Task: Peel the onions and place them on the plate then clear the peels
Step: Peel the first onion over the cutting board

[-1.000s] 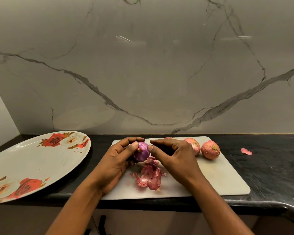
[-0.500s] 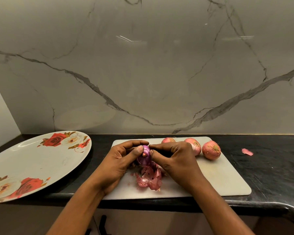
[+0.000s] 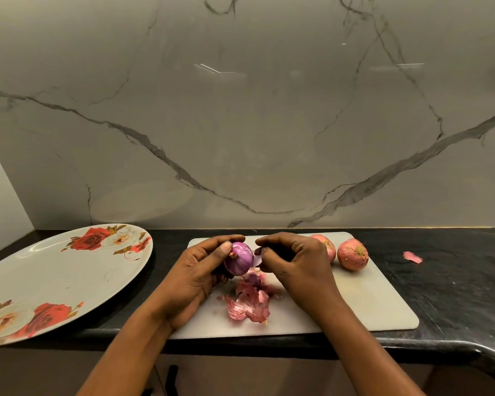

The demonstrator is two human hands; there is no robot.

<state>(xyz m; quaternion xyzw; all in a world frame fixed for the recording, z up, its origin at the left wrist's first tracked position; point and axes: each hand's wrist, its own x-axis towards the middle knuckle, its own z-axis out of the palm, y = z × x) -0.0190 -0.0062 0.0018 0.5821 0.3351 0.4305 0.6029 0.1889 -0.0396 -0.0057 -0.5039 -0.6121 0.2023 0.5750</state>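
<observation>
My left hand (image 3: 195, 278) grips a shiny purple peeled onion (image 3: 239, 258) just above the white cutting board (image 3: 369, 304). My right hand (image 3: 295, 264) is beside it, fingers curled, pinching a small dark scrap of peel (image 3: 258, 250) near the onion. A heap of pink peels (image 3: 249, 302) lies on the board under the hands. Two unpeeled onions sit at the board's back right: one (image 3: 352, 254) in full view, the other (image 3: 327, 247) half hidden behind my right hand. The floral plate (image 3: 40, 278) at left holds nothing.
A stray peel (image 3: 412, 257) lies on the black counter (image 3: 455, 281) to the right of the board. The marble wall (image 3: 255, 124) stands close behind. The counter's front edge curves at the lower right.
My right hand has drawn away from the onion to the right with a bit of peel, leaving more of the purple onion exposed. The left hand has turned the onion slightly.
</observation>
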